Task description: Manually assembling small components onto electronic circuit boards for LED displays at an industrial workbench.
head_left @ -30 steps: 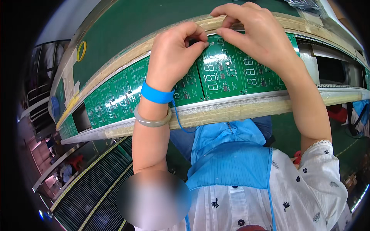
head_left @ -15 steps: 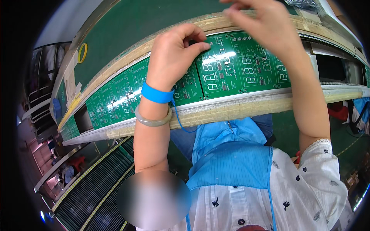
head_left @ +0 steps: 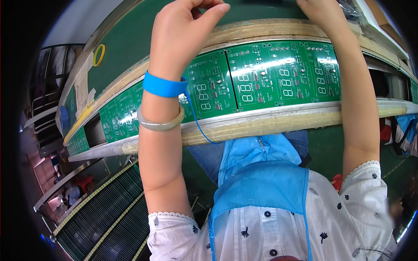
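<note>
My left hand [head_left: 183, 32] is raised above the far rail of a conveyor track, thumb and fingers pinched together; what they hold, if anything, is too small to make out. A blue wrist strap [head_left: 163, 85] with a cord and a pale bangle [head_left: 160, 124] circle that arm. At the top edge is my right hand [head_left: 322, 11], its fingers mostly cut off. Below both hands, green circuit boards with digit outlines and small parts lie in the track: one board [head_left: 265, 98] in the middle, another [head_left: 223, 82] left of it, partly covered by my left arm.
A yellow ring [head_left: 95, 59] lies on the green work surface [head_left: 126, 37] beyond the track. The near rail [head_left: 261, 124] runs between my body and the boards. At lower left stands a slotted black rack [head_left: 98, 213]. A clear plastic bag [head_left: 349, 9] sits at the far right.
My left hand has lifted off the boards and moved up and left, still pinched. My right hand has moved farther away, mostly past the top edge. More of the boards shows.
</note>
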`<state>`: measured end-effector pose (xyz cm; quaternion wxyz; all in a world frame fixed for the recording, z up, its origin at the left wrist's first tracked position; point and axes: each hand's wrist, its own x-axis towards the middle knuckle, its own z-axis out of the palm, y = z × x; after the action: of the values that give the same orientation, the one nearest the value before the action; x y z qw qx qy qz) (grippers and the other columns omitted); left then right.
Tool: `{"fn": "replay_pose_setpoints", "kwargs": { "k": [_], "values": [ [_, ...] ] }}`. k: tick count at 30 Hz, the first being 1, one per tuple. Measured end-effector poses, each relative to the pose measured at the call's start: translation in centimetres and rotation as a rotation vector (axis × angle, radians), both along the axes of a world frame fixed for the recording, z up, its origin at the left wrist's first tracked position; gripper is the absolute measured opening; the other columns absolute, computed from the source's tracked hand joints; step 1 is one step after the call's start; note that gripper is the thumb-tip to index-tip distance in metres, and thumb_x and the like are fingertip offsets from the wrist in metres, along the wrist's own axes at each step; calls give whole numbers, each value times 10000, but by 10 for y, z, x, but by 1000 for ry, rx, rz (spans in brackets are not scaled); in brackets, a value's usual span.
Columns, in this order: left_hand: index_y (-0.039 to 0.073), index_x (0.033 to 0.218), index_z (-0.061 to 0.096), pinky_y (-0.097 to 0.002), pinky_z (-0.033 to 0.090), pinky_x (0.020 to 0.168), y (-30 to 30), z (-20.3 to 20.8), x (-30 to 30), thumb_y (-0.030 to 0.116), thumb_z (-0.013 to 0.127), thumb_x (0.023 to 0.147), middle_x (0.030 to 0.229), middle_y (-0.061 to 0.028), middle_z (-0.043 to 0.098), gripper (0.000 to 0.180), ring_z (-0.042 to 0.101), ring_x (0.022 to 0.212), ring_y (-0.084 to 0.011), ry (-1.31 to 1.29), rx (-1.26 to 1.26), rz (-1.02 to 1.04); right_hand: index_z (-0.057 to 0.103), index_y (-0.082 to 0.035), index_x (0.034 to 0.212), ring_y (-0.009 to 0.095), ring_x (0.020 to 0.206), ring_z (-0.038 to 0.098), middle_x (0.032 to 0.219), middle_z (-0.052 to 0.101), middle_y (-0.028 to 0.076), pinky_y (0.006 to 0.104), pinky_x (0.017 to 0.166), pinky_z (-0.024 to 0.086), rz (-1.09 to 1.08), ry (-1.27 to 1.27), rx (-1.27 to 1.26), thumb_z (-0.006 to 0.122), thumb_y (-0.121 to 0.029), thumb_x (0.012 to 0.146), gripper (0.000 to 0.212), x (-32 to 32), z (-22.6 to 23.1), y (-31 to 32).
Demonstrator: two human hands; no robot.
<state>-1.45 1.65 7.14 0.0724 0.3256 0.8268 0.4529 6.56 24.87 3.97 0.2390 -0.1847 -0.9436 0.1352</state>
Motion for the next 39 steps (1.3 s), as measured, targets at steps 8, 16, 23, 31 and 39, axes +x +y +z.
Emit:
{"fn": "replay_pose_setpoints", "kwargs": {
  "k": [8, 16, 23, 31, 39],
  "values": [
    [-18, 948, 713, -301, 499, 652, 13, -6, -31, 90, 709, 862, 798, -92, 687, 139, 614, 699, -163, 148, 39, -55, 743, -11, 1040, 390, 1014, 662, 1054, 691, 221, 439, 915, 525, 229, -138, 64, 533, 28, 798, 322, -21, 3, -17],
    [125, 854, 783, -479, 415, 854, 32, -34, -62, 173, 735, 777, 866, -100, 726, 103, 617, 952, -313, 751, -511, -59, 777, -101, 986, 331, 1078, 575, 1033, 679, 93, 471, 912, 450, 273, 29, 235, 575, -35, 815, 273, -38, 17, -46],
    [164, 793, 785, -493, 389, 841, 40, -46, -81, 181, 707, 773, 798, -83, 726, 83, 624, 939, -302, 793, -496, -9, 793, -164, 867, 302, 1105, 577, 900, 725, 90, 549, 924, 361, 298, -407, 486, 649, -123, 795, 166, -83, 10, -66],
    [134, 783, 767, -491, 434, 829, 36, -37, -82, 165, 694, 747, 786, -116, 723, 88, 660, 861, -319, 563, -258, -89, 759, -132, 802, 320, 1022, 623, 861, 717, 109, 551, 931, 353, 290, -179, 379, 678, -183, 799, 95, -82, -5, -56],
    [25, 823, 722, -328, 540, 643, 34, -20, -72, 88, 712, 746, 751, -138, 710, 100, 681, 696, -212, 362, 3, -81, 763, -117, 881, 354, 939, 653, 888, 721, 155, 523, 905, 408, 350, 85, 262, 668, -185, 816, 134, -61, -2, -38]
  ]
}}
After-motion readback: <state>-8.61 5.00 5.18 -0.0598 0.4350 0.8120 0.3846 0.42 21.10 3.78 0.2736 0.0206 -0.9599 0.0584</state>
